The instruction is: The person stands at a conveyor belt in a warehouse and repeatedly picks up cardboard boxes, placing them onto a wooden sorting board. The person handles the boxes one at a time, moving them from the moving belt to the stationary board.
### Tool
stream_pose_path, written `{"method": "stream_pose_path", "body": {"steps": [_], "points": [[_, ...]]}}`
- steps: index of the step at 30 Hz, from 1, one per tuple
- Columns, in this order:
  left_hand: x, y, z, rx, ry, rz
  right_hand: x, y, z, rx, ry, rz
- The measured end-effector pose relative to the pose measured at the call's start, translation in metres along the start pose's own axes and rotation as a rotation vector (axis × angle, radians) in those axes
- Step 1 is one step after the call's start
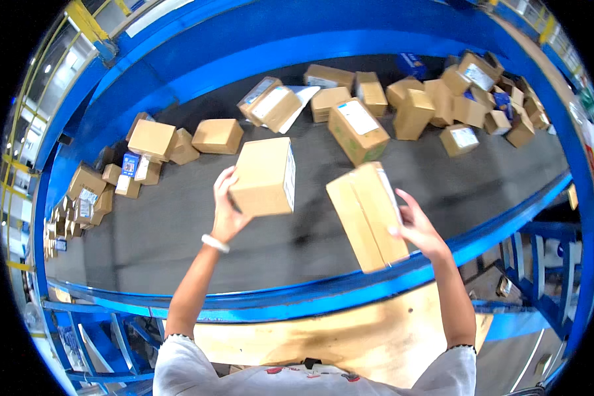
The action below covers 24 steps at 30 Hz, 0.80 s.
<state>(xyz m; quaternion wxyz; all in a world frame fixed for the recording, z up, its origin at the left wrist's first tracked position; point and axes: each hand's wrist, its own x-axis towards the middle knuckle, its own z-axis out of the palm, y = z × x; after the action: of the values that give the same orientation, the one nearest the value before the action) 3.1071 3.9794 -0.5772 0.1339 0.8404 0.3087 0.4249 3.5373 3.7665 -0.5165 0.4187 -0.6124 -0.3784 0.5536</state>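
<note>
My left hand grips a cardboard box by its left side, above the dark conveyor belt. The box bears a white label on its right face. My right hand holds a larger taped cardboard box by its right side, where a white label partly shows. That box is tilted over the belt's near edge. Just beyond it a labelled cardboard box lies on the belt.
Many cardboard boxes lie along the belt's far side, heaped at the right and the far left. A blue metal rail borders the belt's near edge, with a wooden board below it.
</note>
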Motion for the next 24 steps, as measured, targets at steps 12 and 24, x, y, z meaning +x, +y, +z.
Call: {"method": "stream_pose_path", "body": {"steps": [12,24], "points": [[-0.051,0.403,0.176,-1.465,-0.789,-0.627,-0.569,0.184,0.007,-0.448,0.822,0.269],[-0.164,0.441,0.292,-1.02,-1.171,-0.049,-0.575,0.165,0.121,1.238,1.961,0.235]]}}
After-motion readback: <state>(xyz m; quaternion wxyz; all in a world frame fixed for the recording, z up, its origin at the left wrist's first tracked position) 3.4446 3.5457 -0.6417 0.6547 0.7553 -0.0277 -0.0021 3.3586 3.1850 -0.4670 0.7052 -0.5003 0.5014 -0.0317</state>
